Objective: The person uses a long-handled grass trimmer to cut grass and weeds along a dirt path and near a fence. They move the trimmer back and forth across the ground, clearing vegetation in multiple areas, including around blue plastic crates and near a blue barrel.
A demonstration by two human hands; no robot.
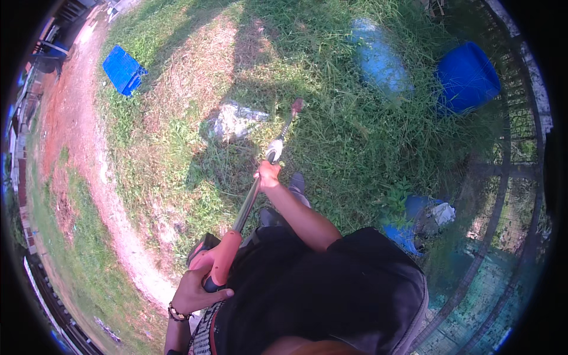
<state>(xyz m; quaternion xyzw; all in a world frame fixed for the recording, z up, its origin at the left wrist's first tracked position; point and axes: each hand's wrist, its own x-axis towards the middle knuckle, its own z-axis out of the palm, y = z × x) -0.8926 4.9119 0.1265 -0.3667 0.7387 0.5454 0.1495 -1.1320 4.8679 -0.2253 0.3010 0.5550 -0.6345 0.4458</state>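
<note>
My left hand (197, 288), with a beaded bracelet at the wrist, is closed round the rear grip of a long-shafted power tool with an orange housing (226, 255), which looks like a cordless grass trimmer. A dark and red block, apparently its battery, is at the rear. Farther forward, my right hand (268, 174) grips the shaft near a whitish part (274, 148). The tool's reddish far end (297, 106) is over the grass; its exact shape is unclear. A crumpled whitish sheet or sack (237, 120) lies left of that end.
A blue plastic crate (123, 71) lies at upper left, beside a dirt path (88, 151). Blue drums (466, 77) (379, 57) stand or lie in tall grass at upper right. Broken blue plastic (406, 230) and a metal-barred mesh fence (497, 208) are on the right. My shoes (298, 182) are on grass.
</note>
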